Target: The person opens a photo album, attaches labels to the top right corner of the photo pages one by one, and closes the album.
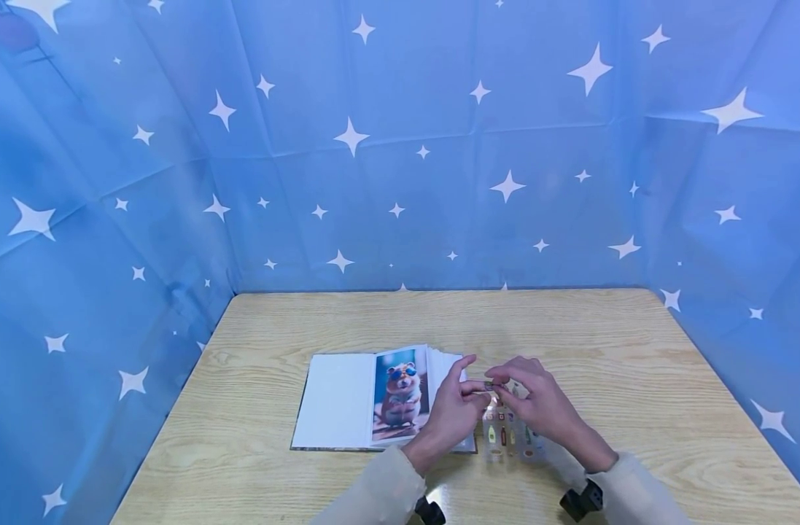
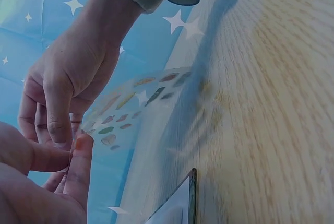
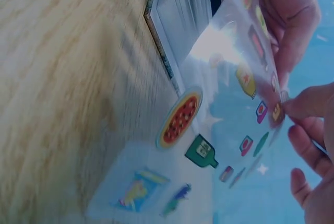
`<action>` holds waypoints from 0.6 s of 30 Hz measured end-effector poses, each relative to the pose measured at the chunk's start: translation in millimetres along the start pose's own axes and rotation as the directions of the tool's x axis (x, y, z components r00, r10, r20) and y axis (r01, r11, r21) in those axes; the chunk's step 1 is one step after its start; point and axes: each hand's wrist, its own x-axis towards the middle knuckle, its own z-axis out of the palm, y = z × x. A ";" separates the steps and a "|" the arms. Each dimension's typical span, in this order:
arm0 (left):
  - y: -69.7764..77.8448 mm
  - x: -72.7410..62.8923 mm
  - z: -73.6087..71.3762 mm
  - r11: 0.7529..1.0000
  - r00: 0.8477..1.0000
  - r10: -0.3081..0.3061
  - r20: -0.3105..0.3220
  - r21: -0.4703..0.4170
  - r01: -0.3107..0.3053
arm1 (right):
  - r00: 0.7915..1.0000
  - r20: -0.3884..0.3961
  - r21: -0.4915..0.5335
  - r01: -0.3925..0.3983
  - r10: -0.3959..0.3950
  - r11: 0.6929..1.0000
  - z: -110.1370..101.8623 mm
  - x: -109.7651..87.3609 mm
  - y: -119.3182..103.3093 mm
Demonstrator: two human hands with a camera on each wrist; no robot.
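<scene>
A clear sticker sheet (image 1: 502,436) with small food and bottle stickers is held up off the table, bending in a curve. My left hand (image 1: 453,410) pinches its upper edge between thumb and fingers. From the other side my right hand (image 1: 545,399) pinches at the same edge, its fingertips (image 3: 298,105) right beside a small sticker. Whether that sticker has lifted from the sheet I cannot tell. A pizza sticker (image 3: 180,118) and a green bottle sticker (image 3: 202,151) show on the sheet in the right wrist view.
Left of the sheet an open album (image 1: 337,401) lies on the wooden table (image 1: 242,379), partly behind my left hand. Its raised page bears a picture of a hamster in sunglasses (image 1: 402,397). A blue curtain with white stars (image 1: 373,204) surrounds the table.
</scene>
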 end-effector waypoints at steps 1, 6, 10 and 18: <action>-0.2 0.3 0.3 1.000 1.000 -0.002 -0.006 0.001 0.002 | 1.000 0.003 -0.003 -0.005 0.005 1.000 0.3 -0.1 -0.3; -0.6 1.6 1.6 1.000 1.000 0.001 -0.026 0.004 -0.001 | 1.000 0.009 -0.018 -0.026 0.026 0.999 1.4 -0.9 -0.6; -0.3 1.8 2.3 1.000 0.999 -0.002 -0.035 0.006 0.002 | 0.999 0.011 -0.011 -0.033 0.033 0.999 1.7 -1.7 0.0; 0.1 3.1 3.9 0.999 0.998 -0.032 -0.052 0.018 0.033 | 0.998 0.024 -0.020 -0.054 0.054 0.998 0.7 -3.2 -0.4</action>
